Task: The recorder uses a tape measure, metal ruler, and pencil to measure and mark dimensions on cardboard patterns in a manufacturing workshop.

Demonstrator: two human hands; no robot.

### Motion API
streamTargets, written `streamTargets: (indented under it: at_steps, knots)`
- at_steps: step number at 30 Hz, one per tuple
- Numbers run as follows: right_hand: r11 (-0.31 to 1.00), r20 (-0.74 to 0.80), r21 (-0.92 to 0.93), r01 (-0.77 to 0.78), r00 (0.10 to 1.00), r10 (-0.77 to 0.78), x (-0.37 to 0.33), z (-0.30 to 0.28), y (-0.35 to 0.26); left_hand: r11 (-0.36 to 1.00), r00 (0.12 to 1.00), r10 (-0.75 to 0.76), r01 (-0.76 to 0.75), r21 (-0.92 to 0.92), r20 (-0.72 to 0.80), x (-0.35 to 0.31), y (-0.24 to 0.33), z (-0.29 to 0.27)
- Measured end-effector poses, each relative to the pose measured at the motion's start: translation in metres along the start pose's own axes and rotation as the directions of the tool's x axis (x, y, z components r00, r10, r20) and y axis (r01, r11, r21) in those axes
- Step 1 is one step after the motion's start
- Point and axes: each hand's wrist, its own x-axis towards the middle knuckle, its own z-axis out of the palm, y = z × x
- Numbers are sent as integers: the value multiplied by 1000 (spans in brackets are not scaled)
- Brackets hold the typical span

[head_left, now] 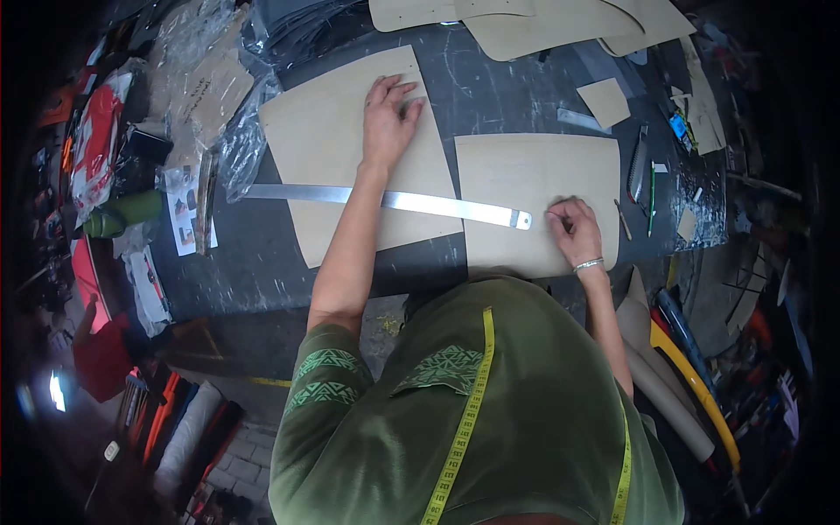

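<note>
My left hand [391, 122] rests with fingers apart on the upper right part of a tan cardboard sheet [324, 131]. A long metal ruler [429, 205] lies across this sheet under my left forearm and reaches onto a second tan cardboard sheet [534, 166] to the right. Above that second sheet, just right of the ruler's end, my right hand [576, 234] has its fingers curled together in a pinch. What they hold, if anything, is too small or hidden to tell. A yellow tape measure [472, 402] hangs around my neck.
Cut cardboard pieces [560, 26] lie at the table's far edge. A small tan square [604, 103], a utility knife [638, 162] and a green pencil [652, 199] are on the right. Clear plastic wrapping [245, 144] and a printed sheet [182, 210] lie left.
</note>
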Motion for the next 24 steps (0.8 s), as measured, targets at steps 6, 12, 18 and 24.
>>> streamTargets:
  at_steps: [6,12,18,24]
  knots:
    - [998,45,-28,-64,997,65,5,-2,0,995,995,-89,90,44,-37,-6,-28,-31]
    - [991,30,120,-59,998,56,3,-12,9,1000,990,10,-9,-6,141,-40,25,-34]
    - [961,-86,132,-242,963,254,-45,-48,66,989,978,-114,96,110,174,-96,64,-27]
    - [912,-206,-290,-290,950,236,-50,-66,56,876,875,-414,458,-151,252,-99,127,19]
